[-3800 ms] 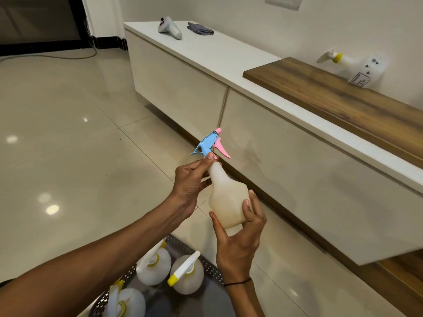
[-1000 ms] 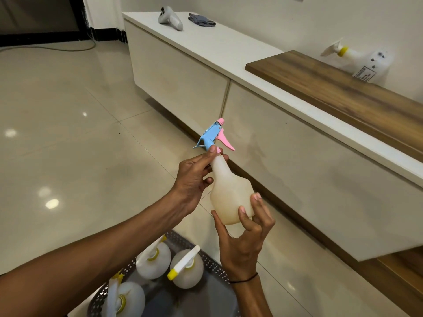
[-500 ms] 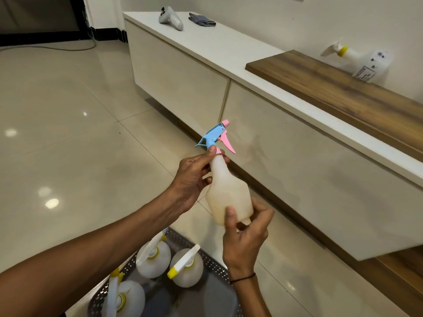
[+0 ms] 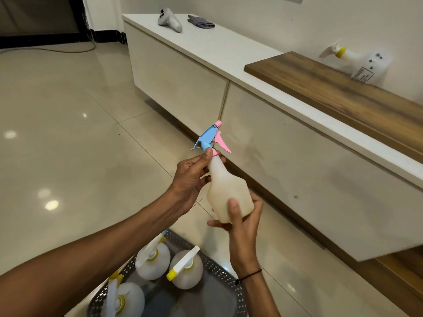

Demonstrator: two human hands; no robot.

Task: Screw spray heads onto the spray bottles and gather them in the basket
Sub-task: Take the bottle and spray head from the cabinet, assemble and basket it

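Observation:
A translucent white spray bottle (image 4: 225,191) is held up in front of me, tilted slightly left. On its neck sits a blue and pink spray head (image 4: 211,138). My left hand (image 4: 191,179) pinches the pink collar at the neck with thumb and fingers. My right hand (image 4: 240,216) cups the bottle's base from below, thumb on the front. Below, a perforated metal basket (image 4: 219,268) on the floor holds three white bottles (image 4: 186,269) with white and yellow spray heads. Another white bottle with a yellow collar (image 4: 359,62) stands on the wooden shelf at the far right.
A long white cabinet (image 4: 229,65) runs along the wall, topped on the right by a wooden slab (image 4: 332,92). A white controller (image 4: 170,20) and a folded grey cloth (image 4: 201,21) lie on its far end. Glossy tiled floor (image 4: 68,133) spreads to the left.
My right hand has regripped the bottle's base, its thumb now on the front and the bottle turned a little. The left hand stays pinched at the collar.

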